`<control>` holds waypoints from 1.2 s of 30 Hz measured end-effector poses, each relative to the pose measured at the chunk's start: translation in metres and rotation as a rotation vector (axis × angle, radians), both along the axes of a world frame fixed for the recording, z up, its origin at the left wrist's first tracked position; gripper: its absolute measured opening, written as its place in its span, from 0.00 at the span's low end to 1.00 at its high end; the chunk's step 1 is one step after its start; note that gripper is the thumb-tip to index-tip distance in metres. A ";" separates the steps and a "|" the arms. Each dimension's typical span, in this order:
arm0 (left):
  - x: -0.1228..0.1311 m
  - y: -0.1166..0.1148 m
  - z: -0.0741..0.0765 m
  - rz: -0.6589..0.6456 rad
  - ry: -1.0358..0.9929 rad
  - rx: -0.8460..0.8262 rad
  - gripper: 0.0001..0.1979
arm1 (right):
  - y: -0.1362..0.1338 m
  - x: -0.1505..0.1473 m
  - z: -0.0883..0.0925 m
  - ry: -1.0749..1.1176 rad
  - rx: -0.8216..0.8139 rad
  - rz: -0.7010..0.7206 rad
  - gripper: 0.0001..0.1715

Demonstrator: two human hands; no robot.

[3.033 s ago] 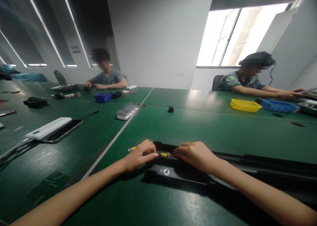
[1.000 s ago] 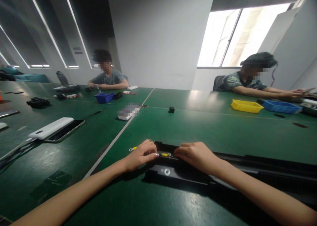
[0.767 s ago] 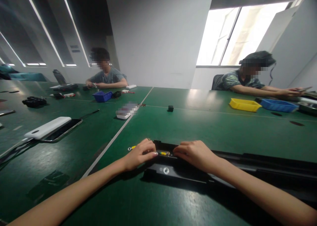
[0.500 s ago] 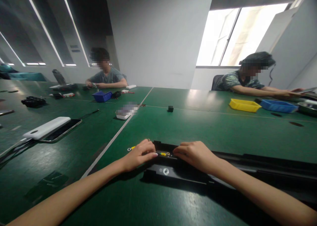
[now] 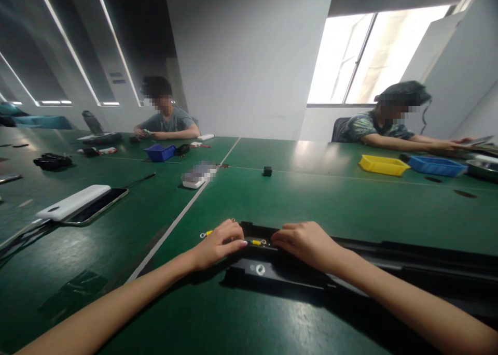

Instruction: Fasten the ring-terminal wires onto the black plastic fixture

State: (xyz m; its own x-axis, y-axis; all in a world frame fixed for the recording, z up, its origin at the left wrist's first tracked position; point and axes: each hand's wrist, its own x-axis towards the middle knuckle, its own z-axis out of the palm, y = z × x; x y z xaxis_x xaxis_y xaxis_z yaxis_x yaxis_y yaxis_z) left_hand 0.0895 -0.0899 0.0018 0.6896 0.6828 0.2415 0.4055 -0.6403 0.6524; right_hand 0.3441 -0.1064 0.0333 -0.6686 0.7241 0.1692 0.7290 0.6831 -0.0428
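A long black metal channel [image 5: 284,281] lies on the green table, running off to the right. At its left end, my left hand [image 5: 224,241] is closed in a pinch on yellow-green wires with ring terminals. One ring terminal [image 5: 204,235] sticks out to the left of that hand, and another ring terminal [image 5: 261,242] points right, inside the channel. My right hand [image 5: 307,242] reaches into the channel just right of that terminal, its fingers bent and pressed together. Whatever those fingertips hold is hidden.
A small black block [image 5: 267,171] sits ahead on the table [image 5: 311,199]. To the left lie a white power bank [image 5: 73,202] and a phone [image 5: 99,206]. Yellow [image 5: 383,166] and blue bins [image 5: 438,167] stand far right. Two people sit across the table.
Both my hands and the channel stay nearly where they were. Only a very slight shift of the view shows.
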 end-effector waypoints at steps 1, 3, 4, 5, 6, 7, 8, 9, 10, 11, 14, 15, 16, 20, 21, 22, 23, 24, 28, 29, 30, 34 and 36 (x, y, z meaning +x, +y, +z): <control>0.000 0.000 0.000 0.001 -0.004 -0.011 0.11 | 0.000 0.000 -0.001 0.001 0.000 -0.001 0.13; 0.000 0.000 0.000 0.003 -0.008 -0.035 0.11 | 0.000 0.001 -0.002 0.004 0.001 -0.004 0.13; 0.001 0.000 0.000 0.002 -0.007 -0.048 0.12 | 0.000 0.001 -0.002 0.005 0.001 -0.003 0.13; 0.001 0.000 0.000 0.000 -0.007 -0.058 0.12 | 0.001 0.001 -0.003 0.005 0.003 -0.002 0.13; 0.002 0.000 0.000 -0.001 -0.006 -0.067 0.12 | 0.001 0.001 -0.003 0.003 0.003 0.001 0.13; 0.002 0.001 0.000 -0.001 -0.005 -0.073 0.12 | 0.001 0.001 -0.002 0.000 0.002 0.003 0.13; 0.002 0.001 0.000 0.000 -0.004 -0.074 0.12 | 0.001 0.002 -0.002 -0.004 0.001 0.004 0.13; 0.003 0.001 0.000 0.002 -0.002 -0.074 0.12 | 0.001 0.002 -0.002 -0.007 -0.002 0.002 0.12; 0.003 0.001 0.000 0.004 0.001 -0.071 0.12 | 0.001 0.002 -0.002 -0.009 -0.005 0.000 0.12; 0.003 0.002 0.000 0.009 0.002 -0.068 0.12 | 0.001 0.001 -0.001 -0.009 -0.007 -0.001 0.12; 0.003 0.002 -0.001 0.021 0.003 -0.062 0.12 | 0.001 0.001 -0.001 -0.007 -0.001 -0.004 0.12; 0.003 0.002 -0.001 0.024 0.004 -0.061 0.12 | 0.001 0.001 -0.002 -0.006 0.002 -0.003 0.12; 0.003 0.002 -0.002 0.026 0.006 -0.061 0.12 | 0.001 0.001 -0.002 -0.005 0.006 -0.002 0.12; 0.001 0.002 -0.002 0.025 0.016 -0.050 0.13 | 0.001 0.000 -0.002 -0.003 0.006 -0.003 0.12; 0.000 0.002 -0.001 0.023 0.019 -0.044 0.13 | 0.001 0.000 -0.002 -0.005 0.005 -0.006 0.12; 0.000 0.002 0.000 0.020 0.021 -0.038 0.13 | 0.001 0.000 -0.002 -0.007 0.003 -0.009 0.12; 0.000 0.002 0.001 0.016 0.022 -0.034 0.13 | 0.001 0.001 -0.002 -0.008 0.002 -0.013 0.12; 0.000 0.002 0.002 0.012 0.019 -0.032 0.13 | 0.001 0.001 -0.002 -0.007 0.000 -0.014 0.12; 0.002 0.001 0.003 -0.010 0.002 -0.029 0.12 | 0.001 0.001 -0.002 0.003 -0.007 -0.009 0.12; 0.002 0.001 0.003 -0.010 0.000 -0.027 0.12 | 0.001 0.001 -0.002 0.004 -0.007 -0.006 0.12; 0.003 0.002 0.002 -0.008 -0.001 -0.025 0.12 | 0.001 0.001 -0.002 0.003 -0.007 -0.005 0.12; 0.002 0.002 0.001 -0.003 0.002 -0.018 0.13 | 0.001 0.001 -0.001 -0.001 0.000 -0.007 0.12; 0.002 0.002 0.001 0.000 0.003 -0.013 0.13 | 0.001 0.001 -0.002 -0.001 0.002 -0.005 0.12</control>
